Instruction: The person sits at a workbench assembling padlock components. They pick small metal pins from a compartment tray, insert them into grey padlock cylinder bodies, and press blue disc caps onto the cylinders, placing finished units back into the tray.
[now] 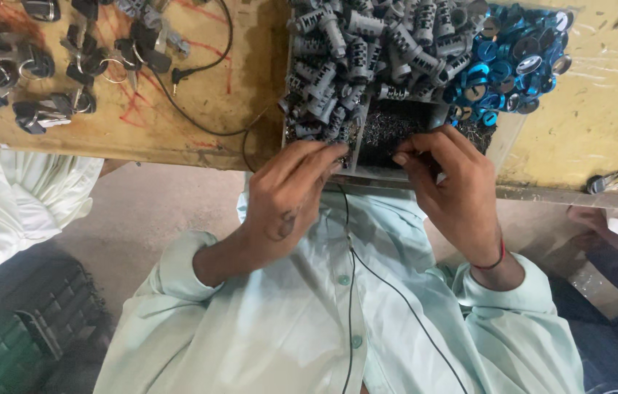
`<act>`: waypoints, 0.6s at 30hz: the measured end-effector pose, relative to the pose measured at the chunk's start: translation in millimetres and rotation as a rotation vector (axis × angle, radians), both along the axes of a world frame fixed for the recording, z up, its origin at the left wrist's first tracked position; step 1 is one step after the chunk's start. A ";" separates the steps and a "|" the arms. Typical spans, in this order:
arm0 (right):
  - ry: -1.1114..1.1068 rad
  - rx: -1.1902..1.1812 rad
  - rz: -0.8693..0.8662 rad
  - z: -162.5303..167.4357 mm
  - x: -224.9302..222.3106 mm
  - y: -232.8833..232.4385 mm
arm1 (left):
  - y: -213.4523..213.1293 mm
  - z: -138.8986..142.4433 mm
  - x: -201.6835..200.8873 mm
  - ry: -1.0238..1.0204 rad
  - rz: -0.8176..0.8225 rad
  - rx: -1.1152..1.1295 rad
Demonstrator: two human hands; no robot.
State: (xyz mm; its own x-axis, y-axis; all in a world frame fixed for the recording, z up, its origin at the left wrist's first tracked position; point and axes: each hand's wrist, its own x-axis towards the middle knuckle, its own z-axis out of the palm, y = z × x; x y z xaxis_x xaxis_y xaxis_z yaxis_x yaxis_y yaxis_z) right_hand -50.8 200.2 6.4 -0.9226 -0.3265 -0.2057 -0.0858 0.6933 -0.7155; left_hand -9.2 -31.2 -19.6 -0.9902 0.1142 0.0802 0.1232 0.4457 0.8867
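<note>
A pale green buttoned shirt (301, 328) is seen nearest the camera, with a thin black wire (389, 292) hanging down over it. Above it, the left hand (287, 197) and the right hand (455, 193) are held close together at the near edge of the worn yellow wooden table (586, 124). Both hands are curled, with the fingertips pinched together as if on something very small, but the small thing cannot be made out.

Just past the fingertips, a shallow clear plastic tray (502, 142) is set on the table. The near part of the tray is filled with tiny dark metal bits (403, 128), right beyond both hands. The right hand is a little nearer to them. Farther back, a heap of grey metal lock cylinders (367, 51) is piled, lying every which way, and a heap of shiny blue round caps (517, 62) is beside it on the right.

A bunch of black-headed keys (53, 66) is spread on the table, well apart to the left. Open room is left between the hands and the table edge.
</note>
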 end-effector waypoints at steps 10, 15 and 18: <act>0.014 0.031 -0.045 -3.2 5.2 -3.5 | -4.3 -2.3 2.4 -0.048 -0.012 0.082; 0.053 0.034 -0.020 -3.9 4.9 -3.9 | -8.6 5.5 -0.2 -0.052 -0.065 0.129; 0.059 0.040 -0.018 -4.7 5.7 -4.0 | -7.5 6.7 0.9 -0.083 -0.047 0.110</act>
State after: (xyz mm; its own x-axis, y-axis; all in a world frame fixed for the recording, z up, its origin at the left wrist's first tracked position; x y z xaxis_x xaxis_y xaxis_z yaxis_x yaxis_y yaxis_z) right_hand -45.1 196.2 1.7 -0.9390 -0.3027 -0.1632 -0.1147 0.7231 -0.6812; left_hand -8.3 -38.7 -12.8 -0.9878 0.1553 0.0133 0.0661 0.3405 0.9379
